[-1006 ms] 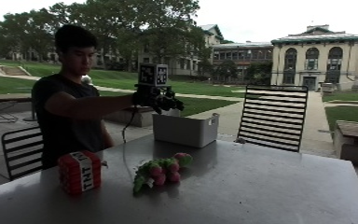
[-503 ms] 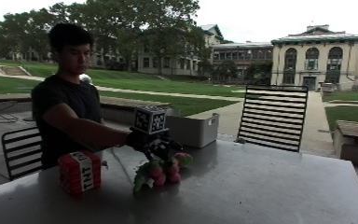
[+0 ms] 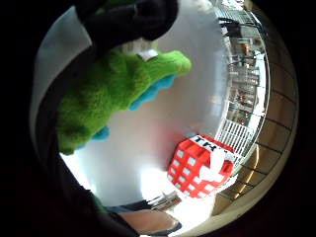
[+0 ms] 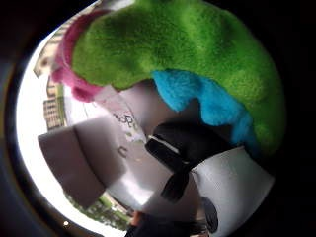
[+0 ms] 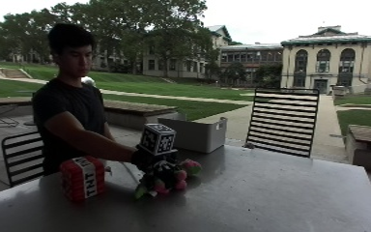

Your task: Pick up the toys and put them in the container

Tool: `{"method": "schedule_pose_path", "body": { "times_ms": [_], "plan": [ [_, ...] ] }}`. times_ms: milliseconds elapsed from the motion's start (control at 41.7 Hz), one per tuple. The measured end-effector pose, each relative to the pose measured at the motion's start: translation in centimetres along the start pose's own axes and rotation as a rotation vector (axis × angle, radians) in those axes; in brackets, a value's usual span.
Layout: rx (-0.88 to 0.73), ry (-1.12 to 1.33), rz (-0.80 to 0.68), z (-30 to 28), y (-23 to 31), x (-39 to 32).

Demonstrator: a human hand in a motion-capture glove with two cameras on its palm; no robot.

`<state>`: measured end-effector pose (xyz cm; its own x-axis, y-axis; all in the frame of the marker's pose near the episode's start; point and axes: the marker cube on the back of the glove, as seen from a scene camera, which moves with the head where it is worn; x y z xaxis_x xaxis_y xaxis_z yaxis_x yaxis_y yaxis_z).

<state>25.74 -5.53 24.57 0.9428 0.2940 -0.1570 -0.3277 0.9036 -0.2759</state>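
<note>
Hand (image 5: pixel 152 162), right and gloved, sits on top of the plush (image 5: pixel 166 179) on the table (image 5: pixel 288 198). Fingers (image 3: pixel 133 19) curl over its green body; green and pink fabric lies close against the palm, so the plush is gripped. TNT block (image 5: pixel 82 178) stands beside it, apart. Container (image 5: pixel 195 134) stands behind the plush at the far table edge.

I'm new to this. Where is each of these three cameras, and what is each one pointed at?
Outside view: across the table, facing the seated person; gloved right hand on the plush toy, red TNT block, grey container.
Little-finger palm view: on that hand, looking past black glove fingers at the plush toy, TNT block and table.
Thumb palm view: same hand, facing plush toy and container.
All share the plush toy.
</note>
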Motion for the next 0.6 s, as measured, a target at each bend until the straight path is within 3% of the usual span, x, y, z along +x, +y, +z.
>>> {"method": "schedule_pose_path", "body": {
  "times_ms": [599],
  "plan": [
    [0.077, -0.076, 0.036, -3.1, 0.6, 1.1]
  ]
}}
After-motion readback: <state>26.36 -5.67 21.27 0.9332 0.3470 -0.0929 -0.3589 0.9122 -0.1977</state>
